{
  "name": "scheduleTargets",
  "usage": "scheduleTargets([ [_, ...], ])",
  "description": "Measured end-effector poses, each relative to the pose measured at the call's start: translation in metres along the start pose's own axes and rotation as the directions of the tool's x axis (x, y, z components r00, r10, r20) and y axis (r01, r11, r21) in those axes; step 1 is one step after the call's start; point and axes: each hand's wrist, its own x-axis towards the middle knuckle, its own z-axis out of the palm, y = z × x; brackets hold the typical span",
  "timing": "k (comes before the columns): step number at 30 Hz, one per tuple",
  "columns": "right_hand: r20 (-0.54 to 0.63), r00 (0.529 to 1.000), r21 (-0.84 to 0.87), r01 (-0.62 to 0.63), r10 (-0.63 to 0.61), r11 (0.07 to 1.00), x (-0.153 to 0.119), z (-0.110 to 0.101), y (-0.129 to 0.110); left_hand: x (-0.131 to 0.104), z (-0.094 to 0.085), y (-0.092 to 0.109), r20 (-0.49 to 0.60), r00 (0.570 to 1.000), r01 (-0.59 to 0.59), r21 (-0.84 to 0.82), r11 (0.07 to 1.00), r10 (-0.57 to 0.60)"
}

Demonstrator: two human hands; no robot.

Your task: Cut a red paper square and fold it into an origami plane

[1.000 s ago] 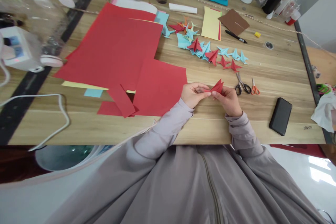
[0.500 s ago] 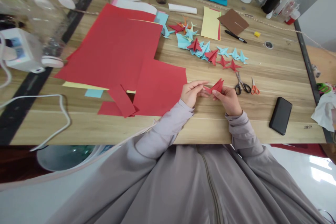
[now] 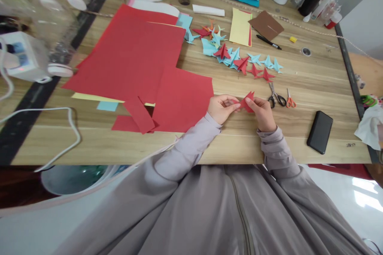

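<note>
Between my two hands is a small folded piece of red paper (image 3: pixel 248 102), held just above the wooden table near its front edge. My right hand (image 3: pixel 263 114) pinches its right side between thumb and fingers. On the other side, my left hand (image 3: pixel 220 108) has its thumb and fingertips closed on the left end of the paper; part of the fold is hidden there. Several finished paper cranes, red (image 3: pixel 241 64) and light blue (image 3: pixel 254 58), lie in a cluster beyond my hands. Large red sheets (image 3: pixel 182 99) spread out to the left of my left hand.
Right of my hands lie black-handled scissors (image 3: pixel 277 97), orange-handled scissors (image 3: pixel 290 101) and a black phone-like slab (image 3: pixel 320 132). Farther back are yellow paper (image 3: pixel 239 28), brown paper (image 3: pixel 266 25) and a black pen (image 3: pixel 269 42). A white cable (image 3: pixel 72 123) curls at the left.
The folded red paper has turned and now shows a broader face. My left fingers, stretched out before, have curled and closed on its left end.
</note>
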Motion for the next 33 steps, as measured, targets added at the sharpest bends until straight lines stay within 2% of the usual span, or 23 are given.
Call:
scheduleTargets([
  [2,-0.014,1.0,0.019,-0.008,0.009,1.0,0.0004,-0.0011,-0.0001,0.0001,-0.0004,0.0007,0.003,1.0,0.013,-0.017,1.0,-0.013],
  [8,0.092,0.996,-0.008,0.016,-0.016,1.0,-0.0015,0.0022,-0.0033,0.0006,-0.0006,-0.0022,0.06,0.998,0.034,-0.034,0.999,-0.032],
  [17,0.028,0.999,0.073,0.029,-0.031,0.997,-0.0027,0.007,0.0017,-0.0016,0.0006,0.0007,0.069,0.997,0.029,-0.091,0.995,-0.023],
  [23,0.014,0.997,0.037,0.079,-0.08,0.996,-0.0034,0.0081,0.0011,-0.0005,-0.0007,-0.0031,0.072,0.995,0.076,-0.117,0.99,-0.068],
  [27,0.035,0.994,-0.009,0.104,-0.104,0.995,-0.0037,0.0072,-0.0015,-0.0008,-0.0012,-0.005,0.082,0.994,0.075,-0.095,0.993,-0.067],
  [33,0.109,0.986,-0.063,0.133,-0.125,0.989,-0.0027,0.0057,-0.0006,0.0017,-0.0023,-0.0054,0.041,0.998,0.051,-0.075,0.996,-0.048],
])
